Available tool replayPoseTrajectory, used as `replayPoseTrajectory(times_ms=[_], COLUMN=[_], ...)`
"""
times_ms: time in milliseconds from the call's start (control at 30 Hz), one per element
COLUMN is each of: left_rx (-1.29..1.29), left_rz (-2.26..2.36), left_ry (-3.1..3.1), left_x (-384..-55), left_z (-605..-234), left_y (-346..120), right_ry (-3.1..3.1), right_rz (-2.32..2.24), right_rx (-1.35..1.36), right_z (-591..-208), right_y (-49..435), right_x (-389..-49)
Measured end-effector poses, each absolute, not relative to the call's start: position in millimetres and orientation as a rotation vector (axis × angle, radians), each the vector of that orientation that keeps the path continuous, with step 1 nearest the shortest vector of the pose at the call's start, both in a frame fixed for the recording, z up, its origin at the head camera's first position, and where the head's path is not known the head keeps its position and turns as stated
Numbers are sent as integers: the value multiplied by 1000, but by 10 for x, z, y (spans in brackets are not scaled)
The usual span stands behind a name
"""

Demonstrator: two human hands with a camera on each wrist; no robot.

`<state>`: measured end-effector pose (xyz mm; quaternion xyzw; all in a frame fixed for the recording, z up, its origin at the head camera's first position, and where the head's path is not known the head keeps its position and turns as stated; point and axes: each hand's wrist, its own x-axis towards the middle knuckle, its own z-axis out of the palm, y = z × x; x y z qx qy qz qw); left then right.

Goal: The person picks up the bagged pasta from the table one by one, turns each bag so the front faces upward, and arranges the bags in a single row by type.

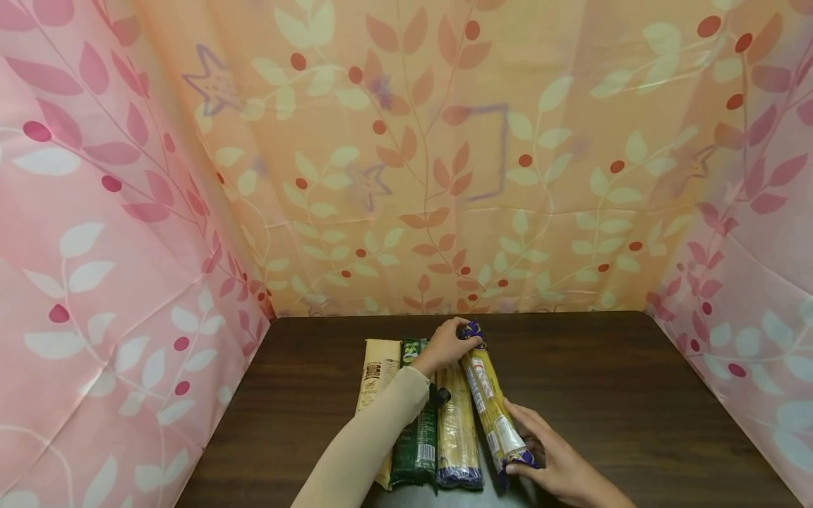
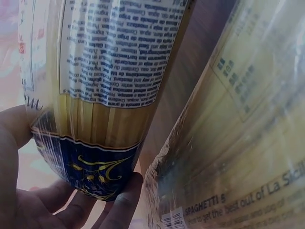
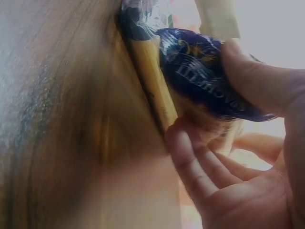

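A clear packet of spaghetti [image 1: 488,398] with dark blue ends lies slanted at the right of a row of packets. My left hand [image 1: 447,346] grips its far end; the left wrist view shows fingers [image 2: 126,200] curled round the blue tip [image 2: 97,167]. At the near end, my right hand [image 1: 555,455] holds the packet, its thumb [image 3: 252,78] over the blue wrapper [image 3: 200,71] and the other fingers below. Just left lies a second clear spaghetti packet [image 1: 459,430], also in the left wrist view [image 2: 238,143]. Its far part is partly hidden by my left hand.
Farther left are a green packet [image 1: 417,441] and a cream packet [image 1: 379,374], both partly covered by my left forearm. All lie on a dark wooden table [image 1: 305,395]. Patterned cloth [image 1: 406,155] hangs behind the table and at both sides.
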<state>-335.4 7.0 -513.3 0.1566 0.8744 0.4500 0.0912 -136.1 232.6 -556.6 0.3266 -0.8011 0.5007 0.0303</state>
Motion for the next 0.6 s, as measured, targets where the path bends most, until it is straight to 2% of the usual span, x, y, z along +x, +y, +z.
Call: replayPoseTrajectory(times_ms=[233,400,600], left_rx=[487,469,451], left_rz=[1472,1565,1664], left_ry=[2536,2515,2464], left_x=[-3375,-3384,-3391], left_z=[-5125,-5118,-5117], left_y=[59,49,53], right_ry=[-2475,-2595,-2589], right_rz=[1643,1589,1920], right_rx=[879,648,572], right_z=[-5580,-5562,-5564], right_y=[2329,2346,2377], right_x=[-1357,-1358,-1367])
